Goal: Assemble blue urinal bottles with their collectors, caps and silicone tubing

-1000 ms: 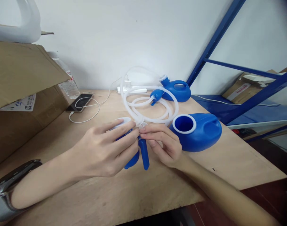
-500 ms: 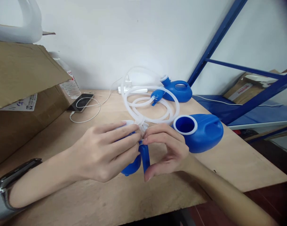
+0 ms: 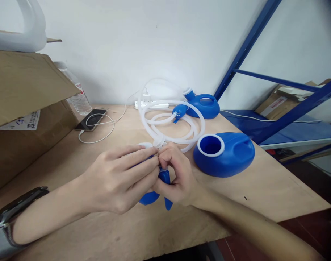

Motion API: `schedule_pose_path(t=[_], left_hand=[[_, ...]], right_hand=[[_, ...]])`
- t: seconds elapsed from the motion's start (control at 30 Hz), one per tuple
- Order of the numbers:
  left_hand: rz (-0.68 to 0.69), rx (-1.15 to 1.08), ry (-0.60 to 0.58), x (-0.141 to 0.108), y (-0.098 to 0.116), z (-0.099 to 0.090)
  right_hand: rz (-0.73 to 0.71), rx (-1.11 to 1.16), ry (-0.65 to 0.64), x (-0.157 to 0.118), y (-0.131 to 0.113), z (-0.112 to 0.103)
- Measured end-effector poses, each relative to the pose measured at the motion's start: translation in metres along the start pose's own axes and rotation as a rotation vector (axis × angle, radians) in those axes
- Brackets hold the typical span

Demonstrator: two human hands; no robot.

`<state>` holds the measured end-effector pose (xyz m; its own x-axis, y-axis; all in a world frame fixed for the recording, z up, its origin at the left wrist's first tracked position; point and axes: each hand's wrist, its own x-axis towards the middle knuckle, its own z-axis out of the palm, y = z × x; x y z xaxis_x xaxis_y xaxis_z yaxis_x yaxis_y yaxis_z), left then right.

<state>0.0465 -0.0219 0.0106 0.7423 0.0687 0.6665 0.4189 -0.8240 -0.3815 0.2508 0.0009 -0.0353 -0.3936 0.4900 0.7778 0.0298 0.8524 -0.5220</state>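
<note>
My left hand [image 3: 116, 177] is closed around a blue plastic piece [image 3: 149, 198], its fingers covering most of it. A narrow blue tab [image 3: 168, 204] sticks out below the fingers of my right hand [image 3: 176, 175], which pinches the piece close to my left fingertips. Just beyond my fingertips, a translucent fitting [image 3: 158, 141] adjoins the coiled translucent tube [image 3: 201, 119]. My fingers hide how the blue piece and the tube meet. To the right of my hands lies a blue plastic bottle [image 3: 234, 156] with a white-rimmed open mouth.
Against the wall are another blue bottle [image 3: 206, 108], a smaller blue piece [image 3: 179, 111] on the tube, and a white power strip [image 3: 162, 105]. A charging phone [image 3: 91, 119], a water bottle [image 3: 82, 103] and a cardboard box [image 3: 40, 141] stand left. Blue shelving [image 3: 244, 47] rises right.
My right fingers have closed in from a spread grip, with the thumb moving up and left onto the blue piece. My left hand keeps its hold. The view has shifted slightly.
</note>
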Motion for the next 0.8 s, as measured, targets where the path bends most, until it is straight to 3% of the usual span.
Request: schedule_pose_path(t=[0.1, 0.2, 0.3, 0.5, 0.67, 0.8], left_hand=[[0.029, 0.025, -0.027, -0.001, -0.001, 0.0], [-0.023, 0.042, 0.026, -0.002, 0.002, 0.002], [-0.057, 0.019, 0.047, -0.001, 0.003, 0.002], [0.0, 0.027, -0.012, 0.0, -0.001, -0.003], [-0.054, 0.061, 0.024, -0.006, -0.001, 0.001], [-0.172, 0.046, 0.022, -0.005, 0.0, 0.0]], right_hand=[[-0.02, 0.033, 0.035, 0.0, 0.001, 0.003], [-0.048, 0.033, 0.129, -0.004, 0.001, 0.008], [0.008, 0.084, 0.165, -0.01, 0.002, 0.011], [-0.058, 0.129, 0.041, -0.011, 0.009, -0.001], [-0.038, 0.082, 0.048, -0.009, 0.011, -0.01], [-0.022, 0.072, 0.075, -0.008, 0.009, -0.013]])
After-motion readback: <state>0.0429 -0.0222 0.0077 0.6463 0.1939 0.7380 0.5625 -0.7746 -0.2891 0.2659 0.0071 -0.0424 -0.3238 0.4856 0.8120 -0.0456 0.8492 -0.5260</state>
